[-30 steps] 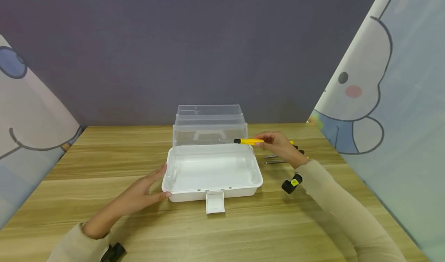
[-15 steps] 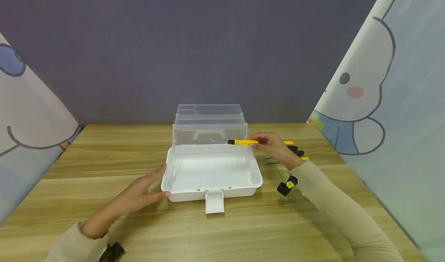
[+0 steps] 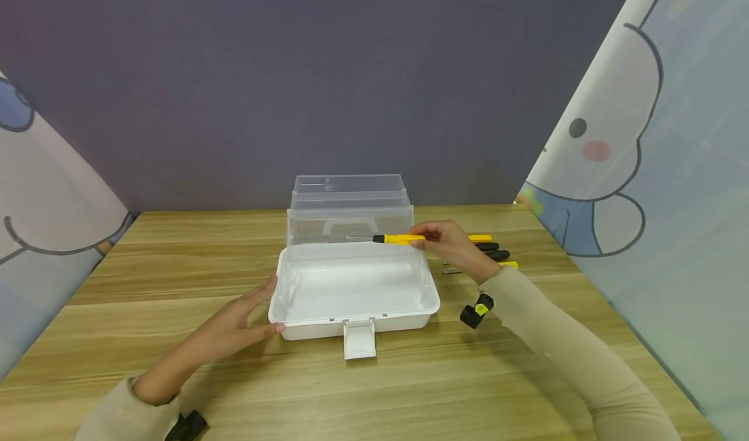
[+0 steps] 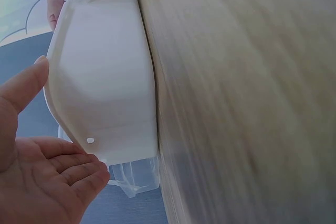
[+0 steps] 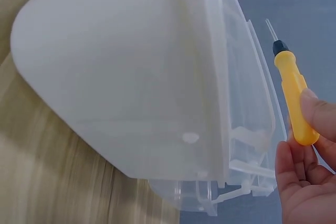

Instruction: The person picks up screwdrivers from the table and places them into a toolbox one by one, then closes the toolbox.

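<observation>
A white plastic box (image 3: pixel 357 288) stands on the table with its clear lid (image 3: pixel 351 210) swung up at the back and its front latch (image 3: pixel 359 340) hanging down. My left hand (image 3: pixel 234 327) rests against the box's left end, thumb at the front corner; the left wrist view shows those fingers (image 4: pixel 79 169) nearly straight along the rim. Over the box's back right part, my right hand (image 3: pixel 447 242) pinches a screwdriver (image 3: pixel 400 239) by the end of its yellow handle. Its thin shaft points left. In the right wrist view the screwdriver (image 5: pixel 294 98) is held clear of the box.
Right of the box, several more tools with black handles (image 3: pixel 499 255) and yellow handles (image 3: pixel 481 238) lie on the wooden table (image 3: pixel 328 402), partly hidden by the right hand and forearm. A dark wall (image 3: pixel 351 90) rises behind the table. Printed cartoon panels (image 3: pixel 608 135) flank both sides.
My right hand has moved left with the screwdriver, bringing it farther over the back of the box. The left hand stays at the box's left end.
</observation>
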`<state>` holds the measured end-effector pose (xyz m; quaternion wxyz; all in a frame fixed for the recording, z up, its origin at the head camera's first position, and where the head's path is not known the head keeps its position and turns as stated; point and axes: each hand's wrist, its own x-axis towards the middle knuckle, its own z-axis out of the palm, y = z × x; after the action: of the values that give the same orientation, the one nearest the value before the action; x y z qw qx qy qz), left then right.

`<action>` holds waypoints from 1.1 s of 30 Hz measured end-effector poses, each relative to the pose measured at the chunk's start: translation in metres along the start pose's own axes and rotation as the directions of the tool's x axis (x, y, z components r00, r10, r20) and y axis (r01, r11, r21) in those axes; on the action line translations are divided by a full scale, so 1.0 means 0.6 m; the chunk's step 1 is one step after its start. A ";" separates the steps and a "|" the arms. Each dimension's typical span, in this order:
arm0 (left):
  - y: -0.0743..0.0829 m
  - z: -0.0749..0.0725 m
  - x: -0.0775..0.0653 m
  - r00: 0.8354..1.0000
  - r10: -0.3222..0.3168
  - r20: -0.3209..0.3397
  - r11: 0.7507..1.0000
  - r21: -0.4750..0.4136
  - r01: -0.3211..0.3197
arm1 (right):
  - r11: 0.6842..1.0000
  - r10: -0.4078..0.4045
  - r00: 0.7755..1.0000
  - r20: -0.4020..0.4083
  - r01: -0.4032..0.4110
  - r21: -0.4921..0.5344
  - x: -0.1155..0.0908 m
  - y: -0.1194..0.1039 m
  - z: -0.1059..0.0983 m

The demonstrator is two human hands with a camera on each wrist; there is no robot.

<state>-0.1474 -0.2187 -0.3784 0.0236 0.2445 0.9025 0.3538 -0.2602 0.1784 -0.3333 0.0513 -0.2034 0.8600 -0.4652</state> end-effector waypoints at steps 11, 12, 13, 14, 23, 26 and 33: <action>-0.002 -0.001 0.000 1.000 -0.013 -0.003 1.000 -0.003 0.013 | 0.999 -0.032 0.999 0.011 0.032 0.034 0.013 -0.020 0.011; -0.002 -0.001 0.000 1.000 -0.011 -0.003 1.000 -0.003 0.011 | 0.999 -0.037 0.999 0.013 0.037 0.032 0.013 -0.021 0.013; -0.003 -0.001 0.000 1.000 -0.008 -0.003 1.000 -0.003 0.008 | 0.999 -0.038 0.999 0.016 0.037 0.035 0.013 -0.021 0.014; -0.003 -0.001 0.000 1.000 -0.005 -0.003 1.000 -0.003 0.005 | 0.998 -0.041 0.999 0.020 0.040 0.044 0.013 -0.021 0.016; -0.002 0.001 0.001 1.000 0.007 -0.007 1.000 -0.012 -0.007 | 0.999 -0.048 0.998 0.034 0.047 0.024 0.018 -0.023 0.028; -0.002 0.001 0.001 1.000 0.005 -0.013 1.000 -0.004 -0.005 | 0.999 -0.041 0.999 0.034 0.041 0.006 0.021 -0.026 0.031; -0.002 0.001 0.000 1.000 0.004 -0.016 1.000 0.001 -0.004 | 1.000 -0.009 0.999 0.034 0.008 0.025 0.029 -0.030 0.040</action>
<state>-0.1481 -0.2190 -0.3795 0.0155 0.2435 0.9024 0.3552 -0.2639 0.1443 -0.3303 0.0665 -0.2145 0.8521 -0.4727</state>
